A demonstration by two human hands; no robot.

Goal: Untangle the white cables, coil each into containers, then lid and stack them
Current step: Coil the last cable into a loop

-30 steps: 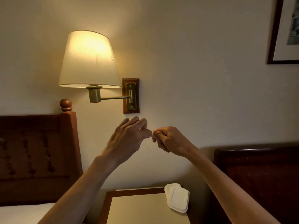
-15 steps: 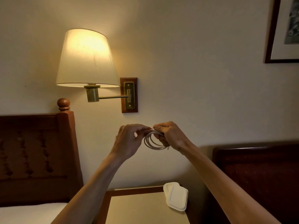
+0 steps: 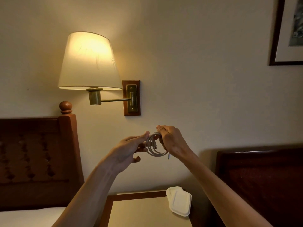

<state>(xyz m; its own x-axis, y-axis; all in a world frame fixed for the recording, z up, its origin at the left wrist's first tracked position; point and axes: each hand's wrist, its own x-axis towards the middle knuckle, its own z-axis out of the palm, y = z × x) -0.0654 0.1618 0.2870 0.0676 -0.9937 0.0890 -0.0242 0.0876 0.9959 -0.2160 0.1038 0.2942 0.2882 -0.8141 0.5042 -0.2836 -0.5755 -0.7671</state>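
**A:** What's in the middle of the shot?

**B:** Two bare arms reach up from the bottom edge and meet in front of a cream wall. Between the hands hangs a white cable (image 3: 153,147), wound into a small coil of several loops — held in the air, well above the furniture.

**A:** How's it held?

**B:** The right hand (image 3: 171,140) has fingers curled over the top of the coil, gripping the loops as a bunch. One short cable end pokes out at the bottom right of the coil, just under that hand. The left hand (image 3: 127,151) sits at the coil's left side w/ fingers mostly straight and spread, fingertips against the loops. Can't tell if its thumb pinches anything; it's hidden behind the hand.

**A:** Any containers?

**B:** Yes. Lower down, a nightstand (image 3: 141,212) w/ a pale top and wood rim. At its back right corner lie white containers (image 3: 179,203), rounded rectangles, one overlapping another. Can't tell how many or if they're lids or bases.

**A:** And the rest of the room?

**B:** A lit wall lamp (image 3: 89,61) w/ a cream shade on a brass arm, upper left. Dark wood headboard (image 3: 37,158) on the left w/ white bedding (image 3: 29,217) below it. A second dark headboard (image 3: 262,181) on the right — and a framed picture (image 3: 288,30) at the top right corner.
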